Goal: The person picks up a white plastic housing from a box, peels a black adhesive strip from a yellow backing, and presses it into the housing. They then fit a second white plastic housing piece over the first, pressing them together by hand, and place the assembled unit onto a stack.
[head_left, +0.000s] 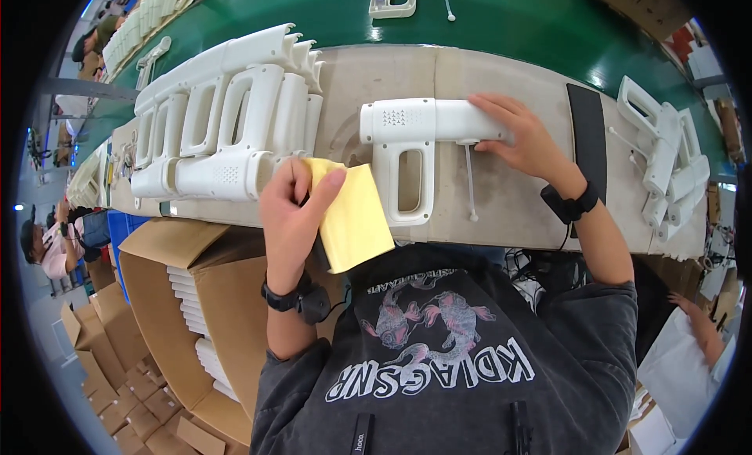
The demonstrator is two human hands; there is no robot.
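Note:
My left hand pinches a folded yellow cloth between thumb and fingers, just left of a white plastic gun-shaped device. This device lies on its side on the worktable, its loop handle toward me and a patch of small holes at its left end. A thin white stem with a small tip hangs from its underside. My right hand grips the device's right end, fingers over the top and thumb below. The cloth and the device look apart.
Several similar white devices stand in a row at left; more lie piled at far right. A black strip lies right of my hand. Beyond runs a green surface. An open cardboard box with white parts stands below left.

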